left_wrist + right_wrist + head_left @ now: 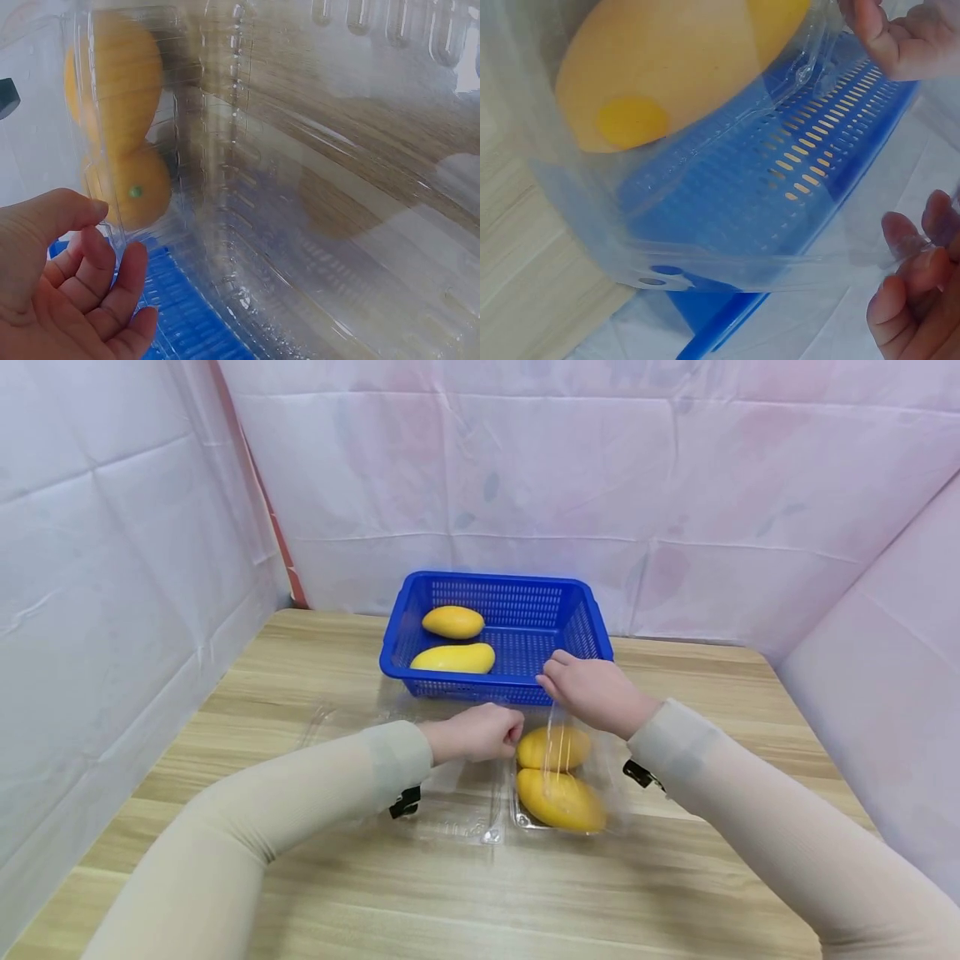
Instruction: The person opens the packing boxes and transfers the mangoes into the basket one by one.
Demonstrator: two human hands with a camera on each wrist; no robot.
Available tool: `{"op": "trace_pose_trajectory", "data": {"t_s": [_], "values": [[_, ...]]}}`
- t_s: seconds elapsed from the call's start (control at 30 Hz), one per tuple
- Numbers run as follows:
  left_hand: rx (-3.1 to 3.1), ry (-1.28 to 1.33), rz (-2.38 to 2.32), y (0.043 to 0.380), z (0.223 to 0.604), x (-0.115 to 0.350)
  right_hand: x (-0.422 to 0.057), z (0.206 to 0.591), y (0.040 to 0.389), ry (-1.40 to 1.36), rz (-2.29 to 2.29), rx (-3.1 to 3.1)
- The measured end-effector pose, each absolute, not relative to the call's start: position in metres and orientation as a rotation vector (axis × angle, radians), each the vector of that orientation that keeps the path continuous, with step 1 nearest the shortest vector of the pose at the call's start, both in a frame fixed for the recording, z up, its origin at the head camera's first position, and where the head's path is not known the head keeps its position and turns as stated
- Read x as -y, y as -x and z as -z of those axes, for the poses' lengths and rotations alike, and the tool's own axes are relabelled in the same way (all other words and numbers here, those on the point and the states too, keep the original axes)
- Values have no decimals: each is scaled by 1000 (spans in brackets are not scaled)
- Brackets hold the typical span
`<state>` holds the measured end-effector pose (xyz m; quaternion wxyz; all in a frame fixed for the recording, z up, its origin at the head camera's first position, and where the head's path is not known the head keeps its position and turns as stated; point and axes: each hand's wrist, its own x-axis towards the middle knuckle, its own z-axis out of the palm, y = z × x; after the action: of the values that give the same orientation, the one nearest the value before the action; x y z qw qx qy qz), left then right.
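Note:
A clear plastic clamshell box (pixel 468 818) lies unfolded on the table, its wide clear half to the left. Two yellow mangoes (pixel 561 800) sit side by side in its right half. My left hand (pixel 480 732) is at the box's middle; in the left wrist view its thumb and forefinger pinch the clear edge beside the mangoes. My right hand (pixel 588 687) pinches the rim of a raised clear plastic flap (pixel 780 271), which stands over the mangoes. Through that flap, one mango (pixel 682 67) shows in the right wrist view.
Just behind the box stands a blue perforated basket (pixel 495 578), with two more mangoes (pixel 453 658) at its left side. The wood-grain table (pixel 360 893) is bordered by pale cloth walls (pixel 540 468) at the back and both sides.

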<state>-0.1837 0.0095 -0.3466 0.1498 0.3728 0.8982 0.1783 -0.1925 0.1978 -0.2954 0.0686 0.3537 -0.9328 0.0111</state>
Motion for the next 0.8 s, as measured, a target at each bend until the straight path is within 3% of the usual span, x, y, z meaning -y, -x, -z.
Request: {"op": "trace_pose_trajectory", "data": {"t_s": [0.37,0.63,0.8], "values": [[-2621,-1076,-505,179,344,13,-208,291,196,-973,-273,2874],[-2949,-812,-675,190,315,63,-222,278,192,-907,-467,2988],[-3079,-559,-506,212,311,102,-229,273,188,-898,-505,3011]]}}
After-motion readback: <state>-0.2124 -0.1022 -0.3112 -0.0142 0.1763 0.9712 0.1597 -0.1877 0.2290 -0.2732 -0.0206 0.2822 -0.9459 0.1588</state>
